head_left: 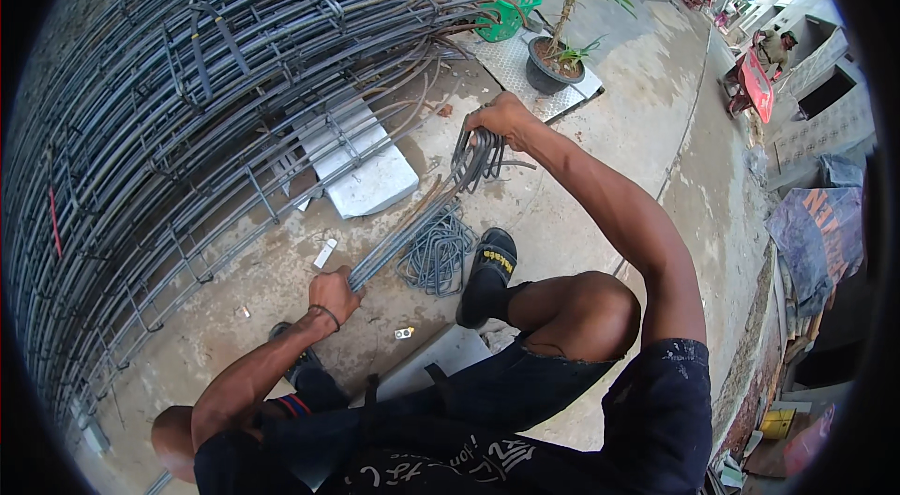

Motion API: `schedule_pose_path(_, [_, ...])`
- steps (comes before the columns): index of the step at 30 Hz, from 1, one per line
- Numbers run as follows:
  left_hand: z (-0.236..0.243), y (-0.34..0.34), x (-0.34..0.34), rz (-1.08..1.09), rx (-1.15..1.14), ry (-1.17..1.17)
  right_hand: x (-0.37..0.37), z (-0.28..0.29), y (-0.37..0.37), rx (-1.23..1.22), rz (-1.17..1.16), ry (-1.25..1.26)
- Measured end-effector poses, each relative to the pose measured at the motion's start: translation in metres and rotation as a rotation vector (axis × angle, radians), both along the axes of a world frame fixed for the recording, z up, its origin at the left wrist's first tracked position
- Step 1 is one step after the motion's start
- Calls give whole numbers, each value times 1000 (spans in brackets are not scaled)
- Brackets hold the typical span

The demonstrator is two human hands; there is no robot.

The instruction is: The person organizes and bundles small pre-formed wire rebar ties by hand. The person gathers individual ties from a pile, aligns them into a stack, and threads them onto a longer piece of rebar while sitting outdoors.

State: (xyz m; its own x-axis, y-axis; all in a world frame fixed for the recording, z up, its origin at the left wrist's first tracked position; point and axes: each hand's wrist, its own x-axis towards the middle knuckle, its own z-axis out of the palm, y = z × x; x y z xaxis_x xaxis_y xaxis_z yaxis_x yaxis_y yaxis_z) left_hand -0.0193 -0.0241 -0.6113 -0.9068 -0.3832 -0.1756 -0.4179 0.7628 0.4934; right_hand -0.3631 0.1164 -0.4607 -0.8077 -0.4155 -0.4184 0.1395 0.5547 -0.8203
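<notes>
My left hand (337,298) is closed round a bundle of straight steel bars (403,234) that slant up toward my right hand (504,120). That hand, at the far end of the bundle, grips several bent steel stirrups (480,157) clustered around the bars. Whether the stirrups hang from the bars or only rest against them, I cannot tell. On the concrete below lies a loose pile of square wire stirrups (434,249), beside my right foot.
Long rebar cages (206,73) fill the upper left, over white blocks (370,178). A green basket (506,9) and potted plant (553,64) stand at the back on metal plate. Rightward, a person (776,50) is at a red wheelbarrow (755,82); sheets and debris (811,242) line that side.
</notes>
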Motion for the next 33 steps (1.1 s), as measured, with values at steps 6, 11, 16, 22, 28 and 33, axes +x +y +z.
schedule_pose_path(6, [-7,-4,-1,-18,-27,35,12,4,-1,382,242,442])
schedule_pose_path(11, [-4,-7,0,6,-16,47,57,5,-14,578,481,721])
schedule_pose_path(16, [-4,-4,1,-8,-19,47,68,-34,-9,493,553,876])
schedule_pose_path(22, [-9,-5,1,16,-26,19,95,-54,-5,406,616,903])
schedule_pose_path(28, [-30,-19,-11,20,-34,-15,81,-89,-36,607,671,682])
schedule_pose_path(33, [-54,-2,-7,34,65,-36,78,-114,-23,626,584,577])
